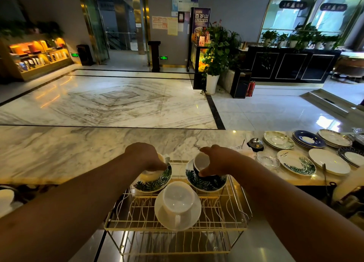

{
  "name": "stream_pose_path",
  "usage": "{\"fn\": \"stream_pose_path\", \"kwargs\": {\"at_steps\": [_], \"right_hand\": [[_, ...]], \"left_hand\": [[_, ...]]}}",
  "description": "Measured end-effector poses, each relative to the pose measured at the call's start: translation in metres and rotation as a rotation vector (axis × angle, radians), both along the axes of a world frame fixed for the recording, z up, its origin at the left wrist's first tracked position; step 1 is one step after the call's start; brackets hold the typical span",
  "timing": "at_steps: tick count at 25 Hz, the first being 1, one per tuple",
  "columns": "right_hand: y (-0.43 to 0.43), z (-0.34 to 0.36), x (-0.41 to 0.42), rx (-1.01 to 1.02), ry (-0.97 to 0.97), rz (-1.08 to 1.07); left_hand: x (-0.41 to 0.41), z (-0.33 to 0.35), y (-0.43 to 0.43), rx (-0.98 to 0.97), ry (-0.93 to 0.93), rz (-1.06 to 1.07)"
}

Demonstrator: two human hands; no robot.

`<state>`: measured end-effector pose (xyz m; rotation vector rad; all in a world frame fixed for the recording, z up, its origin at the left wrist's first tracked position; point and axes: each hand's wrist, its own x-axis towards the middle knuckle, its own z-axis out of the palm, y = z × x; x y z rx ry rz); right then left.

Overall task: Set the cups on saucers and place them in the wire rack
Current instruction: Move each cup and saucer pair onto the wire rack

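Note:
A gold wire rack (pixel 239 204) stands below the marble counter edge. On its top tier sit three cup-and-saucer sets. A plain white cup (pixel 178 199) rests on a white saucer (pixel 194 216) at the front. At the back left, my left hand (pixel 146 156) grips a leaf-patterned cup (pixel 165 173) on a leaf saucer (pixel 149 186). At the back right, my right hand (pixel 218 161) holds the rim of a dark cup (pixel 201 163) that sits on another leaf saucer (pixel 206 184).
Several plates and saucers (pixel 297 162) lie on the marble counter (pixel 78 149) to the right, beside a glass dish (pixel 267 160) and a service bell (pixel 255 143). Tongs (pixel 326 178) lean at the right. The rack's lower tier (pixel 173 242) holds nothing visible.

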<state>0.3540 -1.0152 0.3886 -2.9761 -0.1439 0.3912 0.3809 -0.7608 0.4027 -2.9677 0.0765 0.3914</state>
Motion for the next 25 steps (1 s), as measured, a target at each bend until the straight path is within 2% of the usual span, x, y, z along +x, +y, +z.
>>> {"fn": "stream_pose_path", "kwargs": {"at_steps": [6, 12, 16, 21, 25], "right_hand": [[-0.002, -0.004, 0.001, -0.012, 0.004, -0.016], [-0.002, -0.007, 0.002, -0.019, -0.001, -0.016], [-0.003, -0.009, 0.005, -0.018, 0.002, -0.014], [-0.004, -0.012, 0.006, -0.016, -0.01, -0.045], [-0.002, -0.014, 0.006, -0.037, -0.028, -0.067]], "left_hand": [[0.009, 0.01, 0.002, -0.087, 0.172, -0.072], [0.008, -0.001, 0.0, 0.039, -0.021, -0.06], [0.011, -0.004, 0.003, -0.044, 0.007, -0.09], [0.01, -0.005, 0.007, -0.042, 0.017, -0.049], [0.011, -0.011, 0.012, -0.102, 0.018, -0.103]]}}
